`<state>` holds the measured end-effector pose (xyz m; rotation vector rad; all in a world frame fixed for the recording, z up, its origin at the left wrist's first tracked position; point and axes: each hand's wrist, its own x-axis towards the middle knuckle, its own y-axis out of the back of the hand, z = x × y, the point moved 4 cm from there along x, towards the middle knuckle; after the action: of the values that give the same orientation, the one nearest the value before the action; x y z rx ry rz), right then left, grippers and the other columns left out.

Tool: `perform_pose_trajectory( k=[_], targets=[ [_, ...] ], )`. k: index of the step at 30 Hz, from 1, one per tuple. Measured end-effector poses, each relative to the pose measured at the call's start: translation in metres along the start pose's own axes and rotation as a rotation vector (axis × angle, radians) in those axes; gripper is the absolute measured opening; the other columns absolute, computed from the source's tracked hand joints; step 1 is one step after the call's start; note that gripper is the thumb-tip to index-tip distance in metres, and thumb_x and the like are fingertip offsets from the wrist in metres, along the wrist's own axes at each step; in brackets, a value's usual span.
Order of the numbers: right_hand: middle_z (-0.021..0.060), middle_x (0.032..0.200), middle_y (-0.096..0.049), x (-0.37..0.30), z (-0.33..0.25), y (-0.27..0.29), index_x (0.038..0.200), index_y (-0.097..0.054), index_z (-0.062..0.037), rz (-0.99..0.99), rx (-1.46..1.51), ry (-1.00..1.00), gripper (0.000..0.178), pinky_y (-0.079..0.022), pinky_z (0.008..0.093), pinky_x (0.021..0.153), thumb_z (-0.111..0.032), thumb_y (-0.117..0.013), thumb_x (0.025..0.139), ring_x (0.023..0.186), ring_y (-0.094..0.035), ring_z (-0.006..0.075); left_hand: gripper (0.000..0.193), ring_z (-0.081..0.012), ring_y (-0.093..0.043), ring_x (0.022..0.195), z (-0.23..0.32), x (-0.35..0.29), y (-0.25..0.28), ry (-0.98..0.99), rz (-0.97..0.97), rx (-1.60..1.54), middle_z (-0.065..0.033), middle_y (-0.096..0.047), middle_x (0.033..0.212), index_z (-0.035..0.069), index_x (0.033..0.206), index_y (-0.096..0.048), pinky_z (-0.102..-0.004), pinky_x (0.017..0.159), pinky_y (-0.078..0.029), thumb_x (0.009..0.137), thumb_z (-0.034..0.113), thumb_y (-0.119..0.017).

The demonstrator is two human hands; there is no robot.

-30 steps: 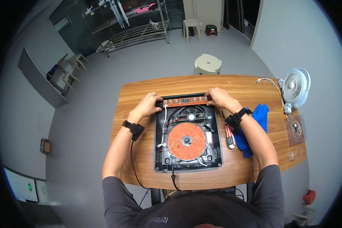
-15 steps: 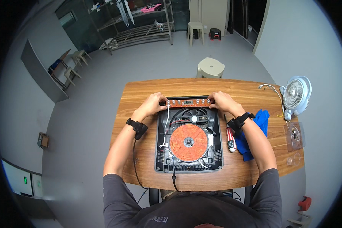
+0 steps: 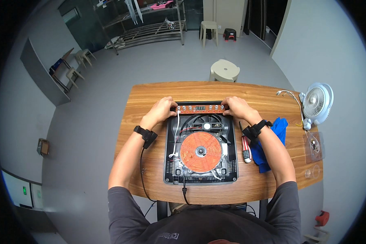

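Observation:
An opened induction cooker [image 3: 166, 162] lies on the wooden table in front of me, its black housing showing a round copper-coloured coil [image 3: 191, 151] and a cooling fan [image 3: 216, 127]. Along the far edge of the housing runs a narrow orange control board [image 3: 190, 109] with a small display and a row of buttons. My left hand [image 3: 163, 108] pinches the board's left end, beside a white cable [image 3: 176, 134] plugged in there. At the other end, the fingers of my right hand [image 3: 237, 107] are closed on the board. My fingertips are partly hidden.
Right of the cooker lie a screwdriver [image 3: 240, 127], a red, white and black handled tool [image 3: 246, 149] and a blue cloth [image 3: 278, 131]. A small fan [image 3: 316, 101] and a clear plastic tray [image 3: 314, 145] stand at the table's right edge. Beyond the table is a beige stool [image 3: 225, 70].
The whole view has shifted slightly. Both hands stay at the ends of the control board, with no clear movement of the board within the housing.

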<state>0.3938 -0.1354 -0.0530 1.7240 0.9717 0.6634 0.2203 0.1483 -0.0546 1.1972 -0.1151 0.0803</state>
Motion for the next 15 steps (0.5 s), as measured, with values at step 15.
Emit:
perform_pose_trajectory(
  k=[15],
  targets=[
    [0.0139, 0.102, -0.076, 0.005, 0.003, -0.001, 0.116, -0.075, -0.007, -0.043, -0.04, -0.053, 0.049, -0.055, 0.0428, 0.087, -0.023, -0.09, 0.073, 0.102, -0.071, 0.0334, 0.037, -0.0339, -0.063, 0.11, 0.002, 0.0, -0.008, 0.015, -0.02, 0.067, -0.0133, -0.07, 0.109, 0.003, 0.109, -0.076, -0.0436, 0.097, -0.052, 0.074, 0.01, -0.085]
  ],
)
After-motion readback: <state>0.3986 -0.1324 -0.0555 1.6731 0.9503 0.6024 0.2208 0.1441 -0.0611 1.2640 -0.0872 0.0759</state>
